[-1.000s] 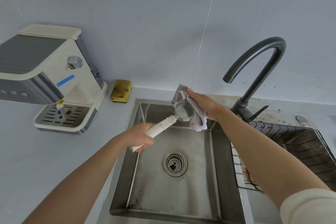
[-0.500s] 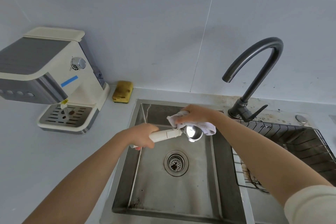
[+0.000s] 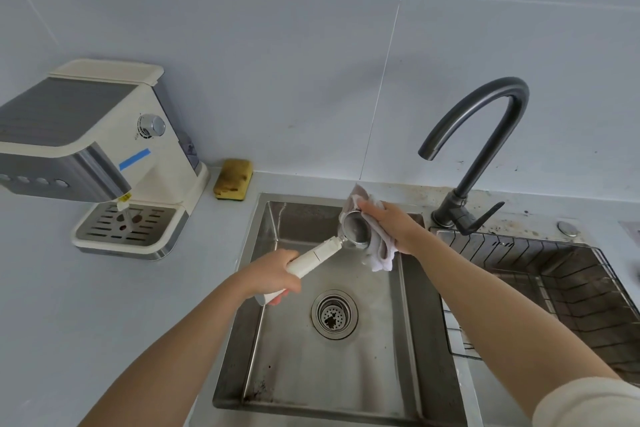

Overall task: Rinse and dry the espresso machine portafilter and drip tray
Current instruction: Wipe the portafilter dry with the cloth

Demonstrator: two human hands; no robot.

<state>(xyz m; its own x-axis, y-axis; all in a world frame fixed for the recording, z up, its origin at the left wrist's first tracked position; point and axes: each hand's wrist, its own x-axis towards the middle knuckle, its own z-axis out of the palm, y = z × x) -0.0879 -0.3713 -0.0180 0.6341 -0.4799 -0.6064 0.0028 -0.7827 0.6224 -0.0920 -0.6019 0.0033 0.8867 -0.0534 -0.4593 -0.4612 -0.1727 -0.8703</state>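
Fingers [image 3: 291,282] of the left hand [image 3: 272,270] curl tight round the white handle of the portafilter [image 3: 356,230], near the butt end. The head is held up over the back of the sink [image 3: 346,374], open basket tilted toward the camera.

Right hand [image 3: 391,225]: fingers close together, curved over a pale cloth [image 3: 381,253] and pressing it to the far side of the metal head. The thumb is hidden. Loose cloth hangs below the palm.

Step in hand, as judged: drying the portafilter. No stream shows at the faucet [image 3: 485,114].

Notes for doing it well:
- Left hand turns the handle while the right holds the cloth firm, so the whole outer wall gets wiped.
- Push a fold of cloth into the basket and round its rim (water likely sits there and under the lugs).
- Work over the sink so drips fall to the drain [image 3: 334,314].
- Bring a dry part of the cloth round for the last pass.

The drip tray [image 3: 124,222] sits in the base of the espresso machine [image 3: 104,149], left on the counter, well apart from the sink; it looks not yet handled.

Writing: none legible. A blue tape strip [image 3: 134,159] on the machine's side is blank. Marks around the dial [image 3: 151,125] and a small yellow tag [image 3: 125,198] are too small to read. No brand visible.
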